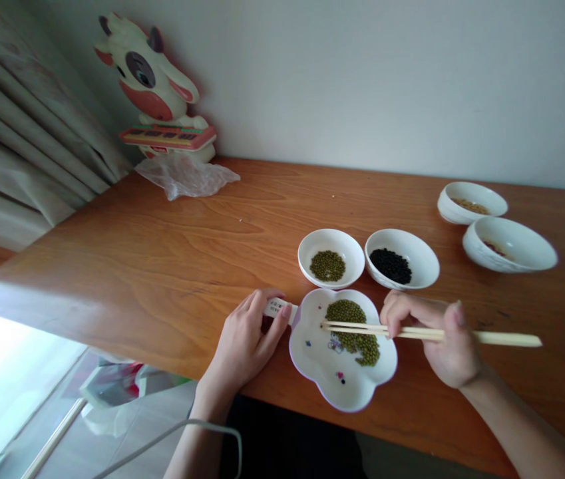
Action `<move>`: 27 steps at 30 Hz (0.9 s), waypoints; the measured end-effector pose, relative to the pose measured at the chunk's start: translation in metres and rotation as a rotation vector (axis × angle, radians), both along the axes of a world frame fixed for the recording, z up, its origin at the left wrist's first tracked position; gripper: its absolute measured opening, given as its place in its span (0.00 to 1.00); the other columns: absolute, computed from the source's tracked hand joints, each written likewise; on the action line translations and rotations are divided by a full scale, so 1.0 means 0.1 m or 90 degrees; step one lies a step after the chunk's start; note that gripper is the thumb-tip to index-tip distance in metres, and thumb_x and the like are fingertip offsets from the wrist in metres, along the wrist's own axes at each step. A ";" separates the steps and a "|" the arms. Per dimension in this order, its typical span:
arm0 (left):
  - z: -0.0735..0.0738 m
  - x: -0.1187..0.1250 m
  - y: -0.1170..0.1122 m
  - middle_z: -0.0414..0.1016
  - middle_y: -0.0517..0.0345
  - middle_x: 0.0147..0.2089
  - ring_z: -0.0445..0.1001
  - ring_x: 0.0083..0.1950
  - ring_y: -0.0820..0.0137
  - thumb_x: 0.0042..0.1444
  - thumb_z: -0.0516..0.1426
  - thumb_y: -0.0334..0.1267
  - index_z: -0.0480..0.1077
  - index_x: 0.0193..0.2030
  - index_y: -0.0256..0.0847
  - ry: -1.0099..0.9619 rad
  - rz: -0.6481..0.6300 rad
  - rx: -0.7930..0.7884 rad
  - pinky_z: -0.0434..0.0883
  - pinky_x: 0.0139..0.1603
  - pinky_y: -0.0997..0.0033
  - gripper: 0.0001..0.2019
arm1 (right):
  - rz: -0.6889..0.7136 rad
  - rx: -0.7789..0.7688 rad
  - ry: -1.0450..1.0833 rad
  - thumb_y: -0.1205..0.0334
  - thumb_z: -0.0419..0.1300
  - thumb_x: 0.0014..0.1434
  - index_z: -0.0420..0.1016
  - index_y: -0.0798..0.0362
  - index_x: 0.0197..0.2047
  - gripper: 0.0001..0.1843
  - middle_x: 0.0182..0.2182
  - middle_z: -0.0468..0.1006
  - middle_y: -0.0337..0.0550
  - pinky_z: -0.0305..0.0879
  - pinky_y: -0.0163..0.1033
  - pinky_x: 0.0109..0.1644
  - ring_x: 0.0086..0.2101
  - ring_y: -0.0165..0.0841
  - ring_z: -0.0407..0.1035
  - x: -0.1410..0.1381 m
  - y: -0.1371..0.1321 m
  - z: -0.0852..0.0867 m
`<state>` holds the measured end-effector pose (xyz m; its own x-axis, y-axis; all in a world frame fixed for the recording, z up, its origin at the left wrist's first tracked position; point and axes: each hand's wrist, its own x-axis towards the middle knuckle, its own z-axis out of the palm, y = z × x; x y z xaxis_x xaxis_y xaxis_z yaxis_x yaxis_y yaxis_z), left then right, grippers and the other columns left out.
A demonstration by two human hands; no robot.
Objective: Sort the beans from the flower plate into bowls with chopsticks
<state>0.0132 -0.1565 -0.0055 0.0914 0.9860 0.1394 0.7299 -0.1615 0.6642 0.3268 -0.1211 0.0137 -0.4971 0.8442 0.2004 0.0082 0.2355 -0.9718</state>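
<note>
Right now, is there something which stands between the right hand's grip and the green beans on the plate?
Nothing visible does. The right hand holds the chopsticks over the right rim of the plate, and they reach across its green beans. The left hand is at the plate's left side, out of that path.

Left hand [248,336]: back upward, fingers bent, thumb angled out to oppose them in a closed pinch. Left forearm [193,442] bare, rising from the lower edge, slanting right. Right hand [439,342]: fingers curled leftward in a closed grip, thumb raised, its tip pointing up. Right forearm [519,416] bare, entering from the lower right corner. Hands well apart, at roughly equal height.
</note>
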 end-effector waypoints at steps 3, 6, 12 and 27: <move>0.00 0.00 0.01 0.76 0.55 0.48 0.76 0.49 0.63 0.70 0.53 0.47 0.66 0.54 0.46 -0.002 0.000 -0.002 0.69 0.52 0.62 0.11 | 0.012 -0.012 -0.011 0.32 0.31 0.68 0.74 0.48 0.33 0.40 0.29 0.72 0.45 0.59 0.46 0.40 0.33 0.40 0.65 0.00 -0.01 -0.01; 0.01 0.00 0.00 0.76 0.55 0.49 0.76 0.49 0.63 0.70 0.53 0.47 0.67 0.54 0.46 -0.003 0.000 -0.003 0.69 0.52 0.62 0.12 | 0.011 -0.009 -0.015 0.32 0.32 0.69 0.74 0.48 0.33 0.39 0.29 0.72 0.45 0.59 0.46 0.40 0.33 0.40 0.65 0.00 -0.01 -0.03; 0.01 0.00 -0.01 0.76 0.56 0.49 0.76 0.49 0.64 0.70 0.53 0.47 0.67 0.54 0.46 0.001 0.001 0.000 0.69 0.52 0.62 0.11 | -0.006 0.023 -0.014 0.36 0.33 0.71 0.76 0.48 0.32 0.38 0.28 0.74 0.45 0.59 0.47 0.41 0.32 0.40 0.66 0.00 0.01 -0.04; 0.01 0.00 0.00 0.77 0.55 0.48 0.76 0.49 0.63 0.70 0.53 0.47 0.67 0.53 0.46 0.004 -0.002 0.005 0.70 0.51 0.62 0.11 | 0.008 -0.004 0.002 0.34 0.32 0.70 0.74 0.49 0.31 0.39 0.28 0.72 0.44 0.58 0.46 0.41 0.32 0.39 0.65 -0.03 -0.01 0.01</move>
